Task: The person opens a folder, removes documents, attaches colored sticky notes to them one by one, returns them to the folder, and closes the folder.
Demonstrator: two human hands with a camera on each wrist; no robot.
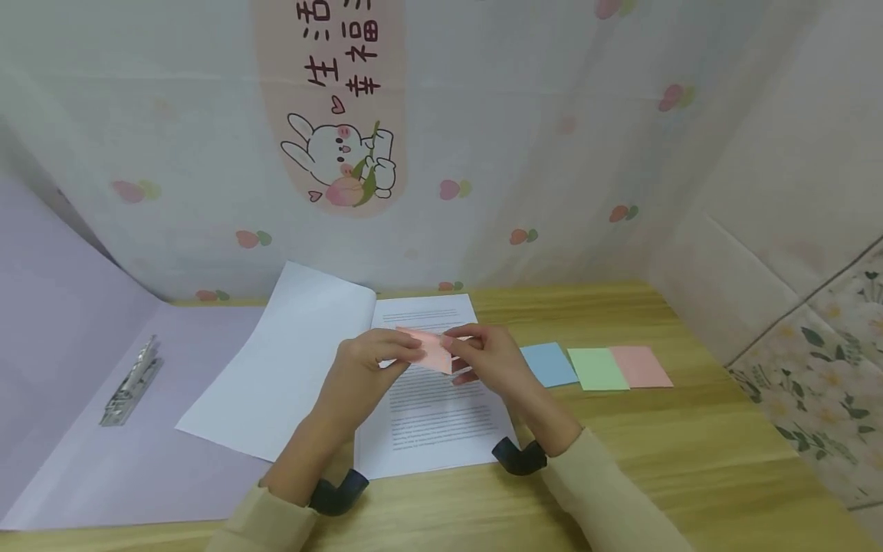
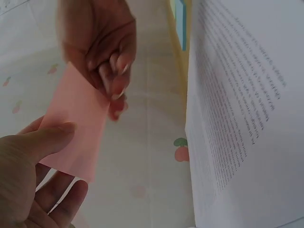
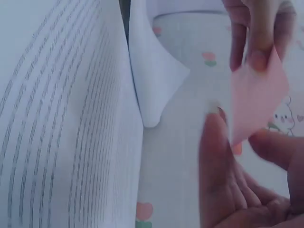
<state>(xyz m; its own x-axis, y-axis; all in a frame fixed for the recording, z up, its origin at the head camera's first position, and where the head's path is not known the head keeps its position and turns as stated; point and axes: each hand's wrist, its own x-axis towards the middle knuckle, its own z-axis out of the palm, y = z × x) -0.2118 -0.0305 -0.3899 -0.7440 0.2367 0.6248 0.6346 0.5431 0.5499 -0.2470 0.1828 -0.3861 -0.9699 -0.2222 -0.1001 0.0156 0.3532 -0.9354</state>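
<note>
My left hand (image 1: 372, 360) pinches a pink sticky note (image 1: 432, 353) between thumb and fingers, held up over a printed page (image 1: 441, 418). The thumb lies flat on the note's face in the left wrist view. At the opposite edge of the pink note (image 3: 259, 97), my right hand (image 1: 486, 356) has its thumb and index finger at a corner; that hand is partly blurred in the wrist views. Its other fingers curl loosely behind the note. Under both hands lies the open stack of papers, with a blank white sheet (image 1: 290, 368) turned to the left.
A blue sticky pad (image 1: 549, 364), a green pad (image 1: 597, 369) and a pink pad (image 1: 641, 366) lie in a row on the wooden table (image 1: 621, 460) to the right. A metal binder clip mechanism (image 1: 131, 383) sits on the lilac folder (image 1: 193, 475) at left. A patterned cloth (image 1: 483, 153) hangs behind.
</note>
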